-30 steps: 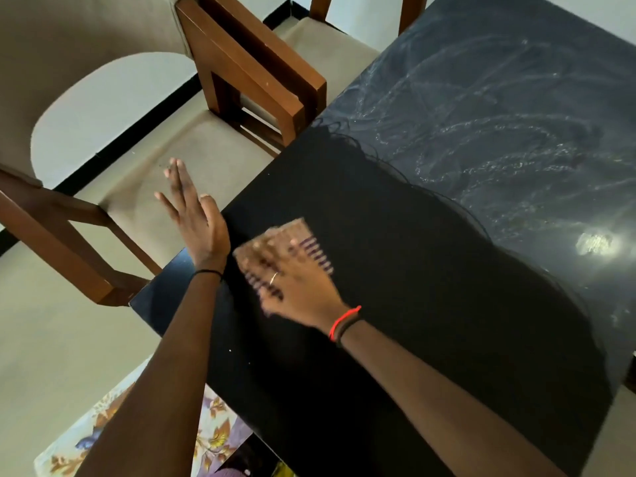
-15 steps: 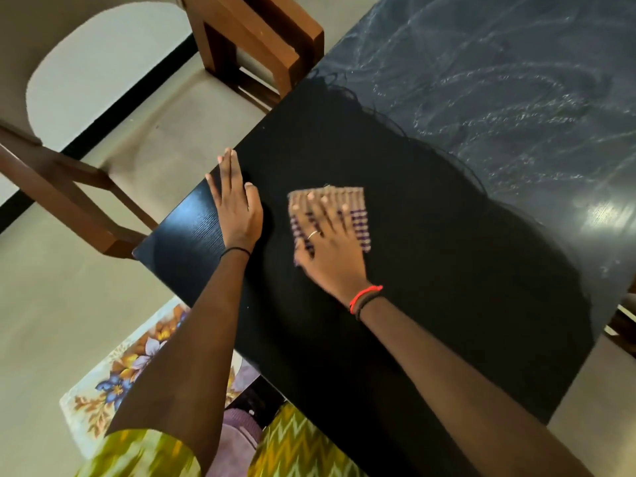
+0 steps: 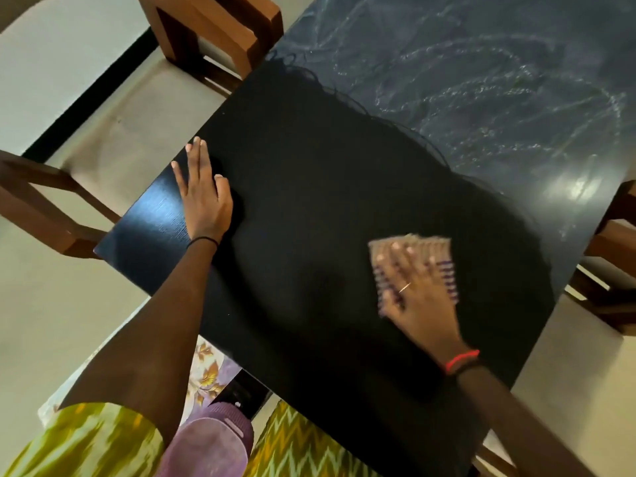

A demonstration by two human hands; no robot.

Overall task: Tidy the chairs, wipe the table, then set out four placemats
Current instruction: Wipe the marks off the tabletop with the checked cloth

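Note:
A black table (image 3: 309, 208) fills the middle of the head view. Wet wipe streaks cover its far right part. My right hand (image 3: 418, 290) presses flat, fingers spread, on a folded tan and purple cloth (image 3: 440, 256) near the table's right edge. My left hand (image 3: 203, 191) lies flat on the table near its left edge, fingers straight, holding nothing. A wooden chair (image 3: 206, 32) with a beige seat stands at the table's upper left corner. Another wooden chair (image 3: 616, 249) shows partly at the right edge.
A second wooden chair frame (image 3: 44, 215) with a beige cushion stands left of the table. A floral mat (image 3: 206, 370) lies on the pale floor under the near table edge. My slippered foot (image 3: 210, 438) and green patterned clothing are at the bottom.
My right hand has slid the cloth across the table from the left edge toward the right side. My left hand came down flat onto the table near its left edge.

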